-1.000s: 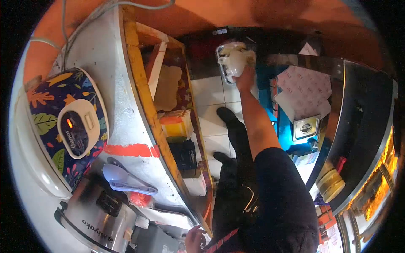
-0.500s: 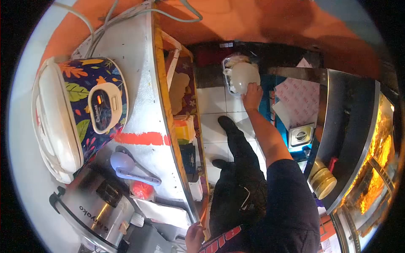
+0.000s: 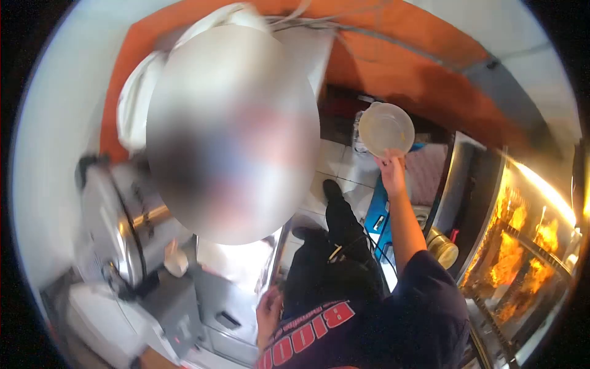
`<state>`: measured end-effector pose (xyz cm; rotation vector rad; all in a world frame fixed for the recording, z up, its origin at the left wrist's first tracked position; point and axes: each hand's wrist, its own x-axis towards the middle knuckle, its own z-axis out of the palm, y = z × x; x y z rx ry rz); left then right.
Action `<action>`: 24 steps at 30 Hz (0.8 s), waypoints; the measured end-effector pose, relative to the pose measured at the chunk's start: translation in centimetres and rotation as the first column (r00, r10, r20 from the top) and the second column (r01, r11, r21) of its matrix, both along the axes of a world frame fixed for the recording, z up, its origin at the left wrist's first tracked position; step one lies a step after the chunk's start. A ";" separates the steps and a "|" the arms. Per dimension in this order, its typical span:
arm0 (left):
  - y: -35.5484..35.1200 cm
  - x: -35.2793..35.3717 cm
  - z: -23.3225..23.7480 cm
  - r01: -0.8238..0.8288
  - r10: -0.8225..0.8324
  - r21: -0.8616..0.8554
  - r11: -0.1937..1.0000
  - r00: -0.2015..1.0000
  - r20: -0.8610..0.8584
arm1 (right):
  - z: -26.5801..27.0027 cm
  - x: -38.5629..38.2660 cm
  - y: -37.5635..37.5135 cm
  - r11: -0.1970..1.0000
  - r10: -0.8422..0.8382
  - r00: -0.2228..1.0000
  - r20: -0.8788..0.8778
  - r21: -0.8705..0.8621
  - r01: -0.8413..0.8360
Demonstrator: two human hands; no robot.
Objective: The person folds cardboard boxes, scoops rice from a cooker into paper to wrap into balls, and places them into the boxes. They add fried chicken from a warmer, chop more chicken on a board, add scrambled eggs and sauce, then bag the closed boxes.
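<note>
A round translucent plastic bowl (image 3: 386, 129) is held out at the upper right of centre, its inside facing the camera. My right hand (image 3: 392, 161) pinches its near rim with bent fingers. Low in the view, my left hand (image 3: 269, 307) is beside the counter edge and close to my shirt; its fingers are curled, and whether anything is in them cannot be made out. Behind the bowl, part of a clear plastic bag or container (image 3: 357, 132) shows.
A large blurred patch covers the left counter. A silver cooker (image 3: 132, 227) stands at lower left. On the right are a dark metal shelf (image 3: 470, 197), a jar with a golden lid (image 3: 442, 249) and a flame-patterned panel (image 3: 522, 246). White floor tiles (image 3: 356, 163) lie around my feet.
My right hand has lifted the bowl off the items near the floor and turned its inside toward the camera. The view has shifted, and my left hand now shows lower and farther left.
</note>
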<state>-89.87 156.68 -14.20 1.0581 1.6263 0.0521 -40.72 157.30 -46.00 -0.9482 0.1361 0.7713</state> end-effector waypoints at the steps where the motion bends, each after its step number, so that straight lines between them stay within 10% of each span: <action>1: -0.4 -0.9 0.0 -0.019 0.019 -0.033 0.999 1.000 -0.009 | 1.8 -1.6 -0.8 0.993 0.113 0.993 0.022 0.031 -0.113; 5: -0.9 -3.3 0.4 0.040 -0.034 0.224 0.974 0.999 -0.031 | 11.8 -10.4 1.7 0.848 0.512 0.859 0.022 0.149 -0.509; 9: -2.3 -7.7 0.1 -0.243 0.205 0.214 0.946 0.961 0.185 | 16.3 -21.1 4.8 0.445 0.889 0.453 0.073 0.105 -0.890; 11: -3.0 -11.0 -1.9 -0.528 0.356 0.232 0.817 0.778 0.519 | 20.5 -28.8 7.4 0.165 0.978 0.178 0.112 0.118 -0.979; 17: -6.5 -22.1 -5.0 -0.929 0.688 0.057 0.366 0.311 0.656 | 25.4 -49.2 9.3 -0.515 0.828 -0.533 0.177 -0.140 -0.846; 24: -15.7 -39.0 -16.0 -0.947 0.854 0.199 -0.252 -0.121 0.506 | 24.3 -53.3 12.2 -0.222 0.895 -0.361 0.260 -0.443 -0.869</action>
